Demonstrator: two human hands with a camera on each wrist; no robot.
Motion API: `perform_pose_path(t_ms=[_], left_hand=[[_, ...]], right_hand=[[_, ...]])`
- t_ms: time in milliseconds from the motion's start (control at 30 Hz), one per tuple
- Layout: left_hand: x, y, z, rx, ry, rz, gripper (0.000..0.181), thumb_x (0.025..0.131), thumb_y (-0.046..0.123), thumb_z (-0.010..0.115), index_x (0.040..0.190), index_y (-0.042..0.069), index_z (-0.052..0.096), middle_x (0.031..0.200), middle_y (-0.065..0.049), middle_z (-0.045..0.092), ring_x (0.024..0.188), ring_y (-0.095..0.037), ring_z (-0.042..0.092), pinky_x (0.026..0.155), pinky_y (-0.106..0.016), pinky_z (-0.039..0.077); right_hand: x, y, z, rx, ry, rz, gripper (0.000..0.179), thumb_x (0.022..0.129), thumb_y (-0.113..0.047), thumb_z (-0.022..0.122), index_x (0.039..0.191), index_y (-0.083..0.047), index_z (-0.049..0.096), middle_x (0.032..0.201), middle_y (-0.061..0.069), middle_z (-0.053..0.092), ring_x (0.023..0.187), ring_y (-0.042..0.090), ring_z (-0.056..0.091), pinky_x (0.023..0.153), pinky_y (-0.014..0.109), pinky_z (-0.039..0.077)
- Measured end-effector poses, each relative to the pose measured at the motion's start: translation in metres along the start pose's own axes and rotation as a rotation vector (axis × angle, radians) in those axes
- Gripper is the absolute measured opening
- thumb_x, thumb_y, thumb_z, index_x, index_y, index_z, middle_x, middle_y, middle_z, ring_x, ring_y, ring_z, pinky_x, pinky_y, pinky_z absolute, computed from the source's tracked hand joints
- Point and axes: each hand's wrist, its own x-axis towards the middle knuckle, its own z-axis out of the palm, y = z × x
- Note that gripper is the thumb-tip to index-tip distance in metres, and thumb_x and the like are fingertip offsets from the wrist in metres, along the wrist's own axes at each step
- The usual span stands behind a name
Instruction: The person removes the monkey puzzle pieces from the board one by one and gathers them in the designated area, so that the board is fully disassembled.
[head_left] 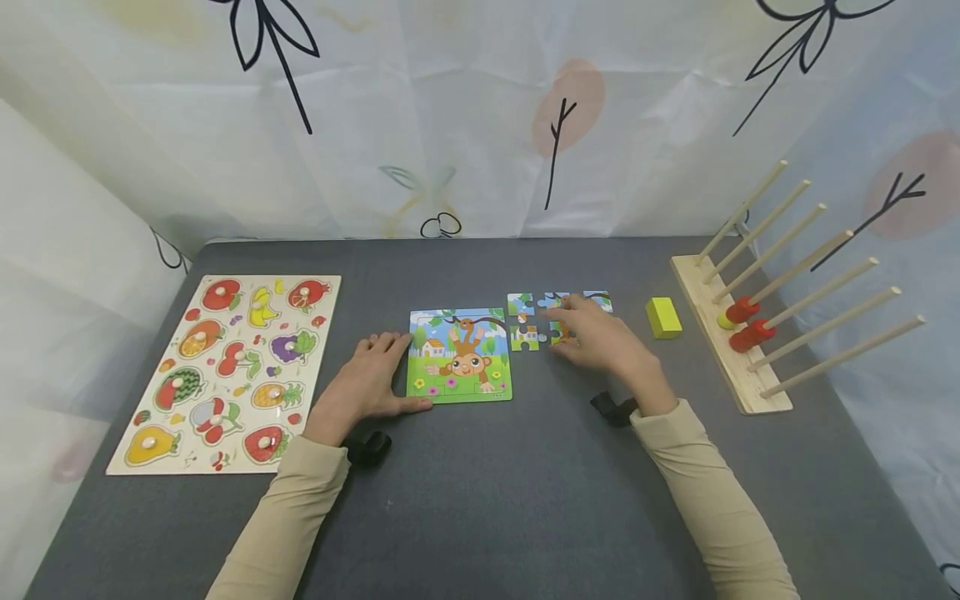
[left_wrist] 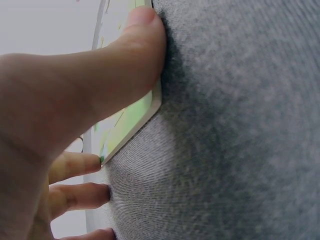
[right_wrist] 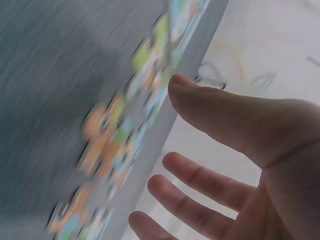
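Note:
A square monkey puzzle board [head_left: 459, 357], with a green lower edge, lies flat at the middle of the table. My left hand [head_left: 366, 377] rests around its lower left corner, thumb along the bottom edge and fingertips by the left side. In the left wrist view the thumb [left_wrist: 135, 55] lies over the board's edge. Loose puzzle pieces [head_left: 525, 337] are spread just right of the board. Over them is my right hand [head_left: 598, 333], fingers spread, partly hiding several. The right wrist view shows nothing between its thumb [right_wrist: 210, 110] and fingers, with blurred pieces [right_wrist: 107, 140] beyond.
On the left lies a fruit peg board [head_left: 247, 379]. A yellow block [head_left: 663, 318] sits right of my right hand. Farther right stands a wooden rack [head_left: 731, 342] with tall slanting pegs and red beads [head_left: 752, 335]. Printed cloth [head_left: 480, 125] hangs behind the grey table [head_left: 487, 500].

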Motion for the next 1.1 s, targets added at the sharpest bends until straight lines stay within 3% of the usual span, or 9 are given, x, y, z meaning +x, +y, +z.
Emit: perform_pose_path(t_ms=[333, 567, 667, 933, 1100], left_hand=[[0.0, 0.0, 0.0, -0.003, 0.002, -0.004, 0.108, 0.078, 0.06, 0.082, 0.157, 0.002, 0.036, 0.156, -0.023, 0.042, 0.142, -0.052, 0.039, 0.107, -0.066, 0.046], [0.0, 0.0, -0.001, -0.004, -0.007, -0.008, 0.108, 0.078, 0.061, 0.082, 0.157, 0.002, 0.036, 0.156, -0.023, 0.041, 0.143, -0.052, 0.038, 0.108, -0.066, 0.045], [0.0, 0.0, -0.001, -0.001, -0.007, -0.008, 0.109, 0.078, 0.061, 0.082, 0.157, 0.002, 0.036, 0.156, -0.023, 0.042, 0.142, -0.052, 0.038, 0.108, -0.066, 0.045], [-0.001, 0.0, 0.0, 0.002, 0.004, 0.0, 0.108, 0.078, 0.059, 0.083, 0.156, 0.001, 0.036, 0.155, -0.025, 0.042, 0.141, -0.053, 0.04, 0.106, -0.066, 0.047], [-0.001, 0.0, 0.0, -0.001, 0.015, 0.007, 0.107, 0.078, 0.058, 0.083, 0.156, 0.001, 0.037, 0.154, -0.025, 0.043, 0.14, -0.053, 0.041, 0.106, -0.066, 0.046]], right_hand=[[0.021, -0.055, 0.011, 0.019, -0.052, -0.114, 0.055, 0.092, -0.022, 0.078, 0.144, -0.019, 0.06, 0.121, 0.014, 0.063, 0.101, 0.027, 0.059, 0.072, 0.04, 0.054], [0.033, -0.088, 0.028, 0.014, -0.118, -0.143, 0.055, 0.095, -0.024, 0.075, 0.147, -0.022, 0.057, 0.132, 0.011, 0.061, 0.113, 0.028, 0.059, 0.086, 0.045, 0.056], [0.037, -0.098, 0.036, -0.016, -0.126, -0.177, 0.054, 0.095, -0.026, 0.075, 0.146, -0.022, 0.058, 0.132, 0.01, 0.061, 0.117, 0.029, 0.059, 0.093, 0.047, 0.055], [0.042, -0.12, 0.052, -0.039, -0.15, -0.242, 0.057, 0.09, -0.024, 0.08, 0.143, -0.02, 0.061, 0.114, 0.007, 0.063, 0.093, 0.021, 0.057, 0.076, 0.034, 0.053], [0.044, -0.129, 0.062, -0.076, -0.156, -0.267, 0.061, 0.085, -0.03, 0.085, 0.141, -0.021, 0.062, 0.116, 0.005, 0.063, 0.101, 0.021, 0.06, 0.081, 0.034, 0.056]])
